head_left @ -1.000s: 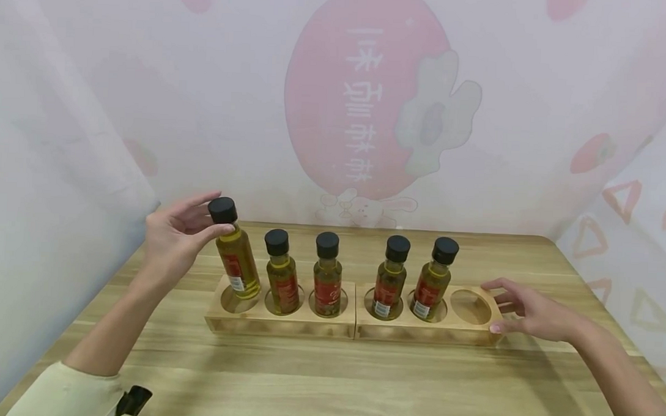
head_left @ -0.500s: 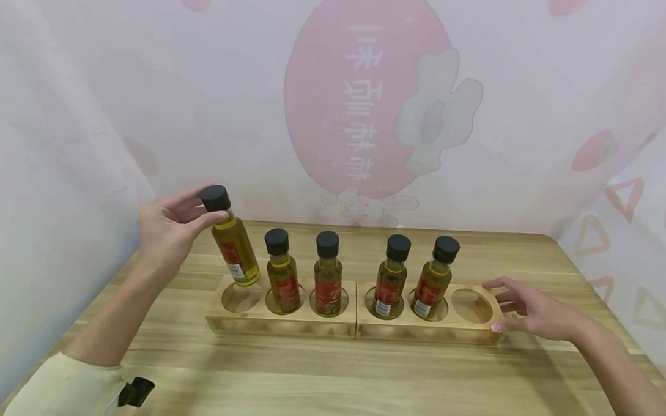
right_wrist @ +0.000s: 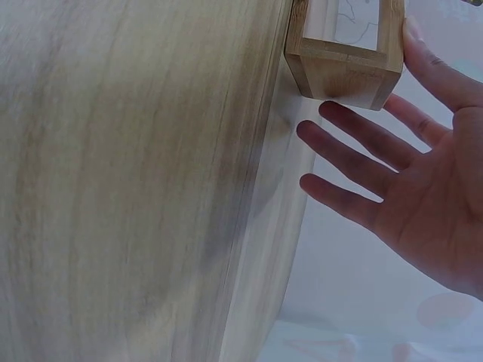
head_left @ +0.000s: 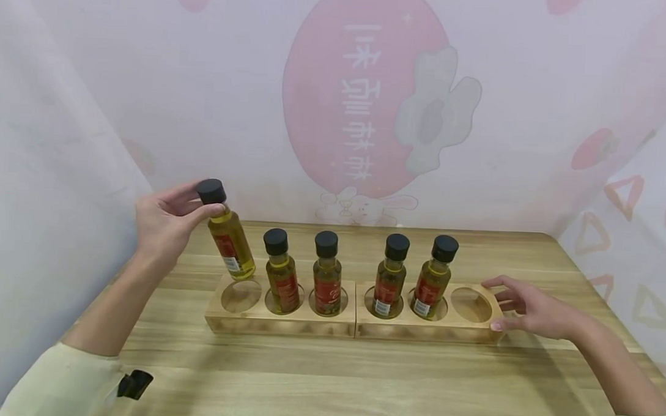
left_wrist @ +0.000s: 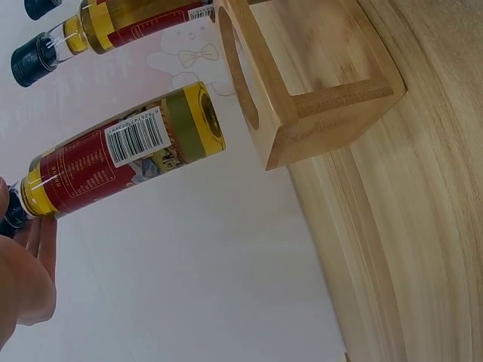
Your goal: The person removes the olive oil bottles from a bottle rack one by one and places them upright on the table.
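My left hand (head_left: 162,223) pinches an oil bottle (head_left: 231,244) at its neck, just below the black cap. This bottle leans, its base raised above the bare leftmost hole of the left wooden rack (head_left: 279,327). In the left wrist view a barcode label (left_wrist: 137,136) shows on the bottle, and its base is apart from the rack. At the far end of the right wooden rack (head_left: 428,334), my right hand (head_left: 533,310) touches the edges with thumb and index finger. In the right wrist view its other fingers (right_wrist: 351,162) extend straight beside the rack.
Two similar bottles (head_left: 283,286) (head_left: 327,287) stand in the left rack. The right rack holds two more bottles (head_left: 389,291) (head_left: 431,291), and its rightmost hole (head_left: 471,306) is bare. Both racks meet end to end on the wooden table (head_left: 327,379). A printed curtain (head_left: 232,106) hangs behind.
The left hand has lifted the oil bottle up and slightly left, bringing its base out of the leftmost hole. My right hand has stayed at the rack's end.
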Action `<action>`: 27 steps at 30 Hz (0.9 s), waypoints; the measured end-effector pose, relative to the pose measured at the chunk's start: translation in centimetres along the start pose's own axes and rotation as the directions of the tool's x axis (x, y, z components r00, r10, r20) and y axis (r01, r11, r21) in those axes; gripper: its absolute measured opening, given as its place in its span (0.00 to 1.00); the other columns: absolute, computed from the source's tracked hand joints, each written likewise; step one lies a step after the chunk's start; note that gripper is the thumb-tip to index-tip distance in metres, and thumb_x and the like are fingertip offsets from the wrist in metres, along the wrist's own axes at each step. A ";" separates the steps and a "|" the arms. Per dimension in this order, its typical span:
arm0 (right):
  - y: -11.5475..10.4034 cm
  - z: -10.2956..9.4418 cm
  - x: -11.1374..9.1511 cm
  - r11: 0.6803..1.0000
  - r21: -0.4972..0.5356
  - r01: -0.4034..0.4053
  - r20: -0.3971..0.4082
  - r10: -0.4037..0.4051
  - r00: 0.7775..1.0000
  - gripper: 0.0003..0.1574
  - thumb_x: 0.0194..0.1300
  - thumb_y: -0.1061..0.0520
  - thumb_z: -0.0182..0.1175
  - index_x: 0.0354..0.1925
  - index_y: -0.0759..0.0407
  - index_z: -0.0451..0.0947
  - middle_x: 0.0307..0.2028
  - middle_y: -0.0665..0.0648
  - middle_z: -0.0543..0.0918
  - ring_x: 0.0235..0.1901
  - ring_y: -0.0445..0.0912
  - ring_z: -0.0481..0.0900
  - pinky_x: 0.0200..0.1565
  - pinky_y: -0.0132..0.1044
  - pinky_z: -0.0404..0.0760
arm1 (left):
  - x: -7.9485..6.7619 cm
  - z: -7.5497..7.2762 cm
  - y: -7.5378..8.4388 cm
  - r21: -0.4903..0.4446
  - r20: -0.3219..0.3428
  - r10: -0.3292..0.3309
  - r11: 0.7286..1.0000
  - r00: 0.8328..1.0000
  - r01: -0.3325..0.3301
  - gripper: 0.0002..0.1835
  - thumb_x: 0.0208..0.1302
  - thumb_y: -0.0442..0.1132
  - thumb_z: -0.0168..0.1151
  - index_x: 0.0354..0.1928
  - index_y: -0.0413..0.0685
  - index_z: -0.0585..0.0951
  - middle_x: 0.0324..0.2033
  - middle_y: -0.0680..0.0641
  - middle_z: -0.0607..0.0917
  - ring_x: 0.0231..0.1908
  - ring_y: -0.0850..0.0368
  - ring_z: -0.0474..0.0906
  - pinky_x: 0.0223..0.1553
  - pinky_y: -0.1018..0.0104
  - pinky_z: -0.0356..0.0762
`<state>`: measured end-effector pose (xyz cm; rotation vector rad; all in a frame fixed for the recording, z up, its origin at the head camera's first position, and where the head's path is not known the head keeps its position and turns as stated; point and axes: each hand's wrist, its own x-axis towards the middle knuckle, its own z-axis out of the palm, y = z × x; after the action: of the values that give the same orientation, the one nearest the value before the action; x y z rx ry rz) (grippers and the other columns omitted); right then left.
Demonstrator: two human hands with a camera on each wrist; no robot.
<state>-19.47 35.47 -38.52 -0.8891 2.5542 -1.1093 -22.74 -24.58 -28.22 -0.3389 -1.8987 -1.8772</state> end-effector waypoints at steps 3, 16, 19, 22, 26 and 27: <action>0.1 0.0 0.0 1.000 0.009 0.004 -0.002 -0.004 1.000 0.42 0.64 0.64 0.73 0.68 0.75 0.62 0.57 0.80 0.79 0.54 0.60 0.85 0.50 0.33 0.85 | 0.2 -0.1 -0.1 0.010 -0.013 0.005 1.000 1.000 -0.005 0.24 0.54 0.20 0.76 0.54 0.39 0.88 0.34 0.56 0.92 0.34 0.65 0.90 0.45 0.79 0.84; 0.1 0.2 -0.3 0.993 0.108 -0.055 0.006 0.055 0.998 0.43 0.65 0.65 0.71 0.68 0.75 0.58 0.61 0.85 0.72 0.58 0.80 0.75 0.53 0.52 0.86 | 0.7 -0.6 -0.8 -0.040 -0.058 -0.011 0.999 0.998 0.009 0.24 0.53 0.19 0.76 0.53 0.38 0.88 0.34 0.54 0.92 0.34 0.64 0.90 0.42 0.77 0.85; 0.1 0.2 -0.3 0.990 0.123 -0.062 0.008 0.062 0.998 0.43 0.65 0.65 0.71 0.68 0.75 0.57 0.61 0.86 0.71 0.58 0.81 0.74 0.53 0.58 0.85 | 0.9 -0.9 -0.9 -0.041 -0.079 -0.023 0.999 0.997 0.020 0.24 0.51 0.19 0.77 0.53 0.38 0.88 0.34 0.55 0.92 0.34 0.64 0.90 0.41 0.77 0.85; 0.2 0.3 -0.3 0.989 0.137 -0.063 0.006 0.062 0.998 0.44 0.65 0.65 0.71 0.68 0.75 0.57 0.62 0.86 0.71 0.59 0.81 0.73 0.54 0.58 0.85 | 1.0 -1.0 -1.0 -0.043 -0.092 -0.029 0.999 0.995 0.025 0.25 0.51 0.19 0.77 0.53 0.37 0.88 0.34 0.55 0.93 0.33 0.64 0.90 0.40 0.77 0.85; 0.3 0.4 -0.3 0.987 0.147 -0.057 0.002 0.057 0.998 0.44 0.64 0.66 0.71 0.67 0.76 0.57 0.63 0.87 0.69 0.59 0.82 0.72 0.54 0.57 0.85 | 1.1 -1.1 -1.2 -0.028 -0.115 -0.033 0.999 0.993 0.030 0.25 0.51 0.20 0.78 0.54 0.37 0.88 0.34 0.56 0.92 0.33 0.65 0.90 0.40 0.78 0.85; 0.3 0.4 -0.3 0.987 0.149 -0.055 0.000 0.056 0.998 0.44 0.64 0.66 0.71 0.67 0.77 0.57 0.63 0.87 0.68 0.59 0.83 0.72 0.55 0.57 0.85 | 1.1 -1.1 -1.3 -0.024 -0.120 -0.035 0.999 0.992 0.032 0.25 0.51 0.20 0.78 0.54 0.37 0.88 0.34 0.56 0.92 0.33 0.65 0.90 0.40 0.78 0.85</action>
<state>-19.21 35.62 -39.02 -0.7748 2.4457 -1.2666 -24.19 -25.87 -28.83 -0.1965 -1.8158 -1.8967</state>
